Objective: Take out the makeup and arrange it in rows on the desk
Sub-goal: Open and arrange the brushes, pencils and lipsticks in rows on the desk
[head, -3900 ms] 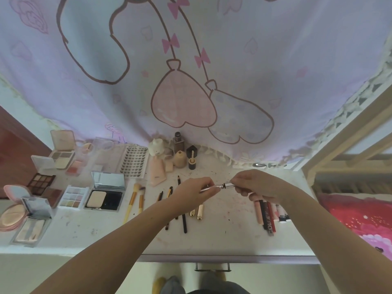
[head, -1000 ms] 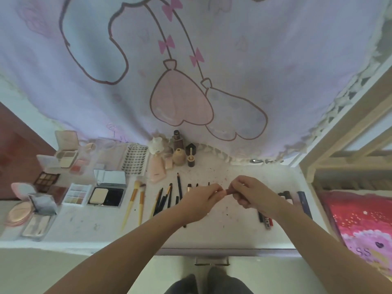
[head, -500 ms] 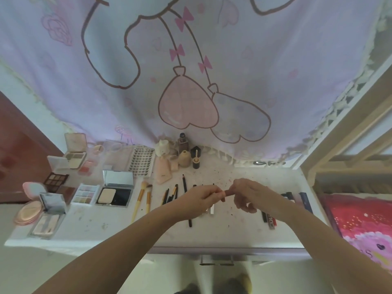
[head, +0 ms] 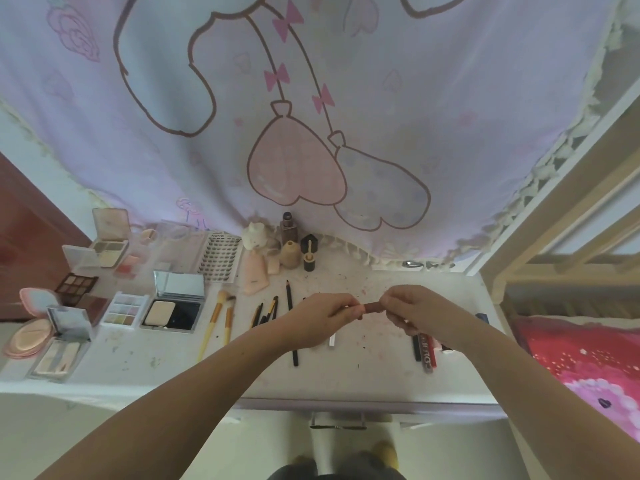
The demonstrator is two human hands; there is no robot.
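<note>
Both ends of a short reddish-brown stick (head: 372, 307) are now pinched between left hand (head: 320, 318) and right hand (head: 412, 310) above the table (head: 363, 379), where a silver pen was held seconds earlier, so another item is probably awaiting its row.

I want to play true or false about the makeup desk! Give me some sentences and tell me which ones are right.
1. Both hands hold one small reddish-brown stick between them. True: the left hand and right hand pinch its ends above the desk.
2. The two yellow-handled brushes are standing in a cup. False: they lie flat on the desk.
3. The black compact is open, mirror up. True.
4. The pink puff is at the right end of the desk. False: it is at the left end.
5. A long black pencil lies on the desk. True.
</note>
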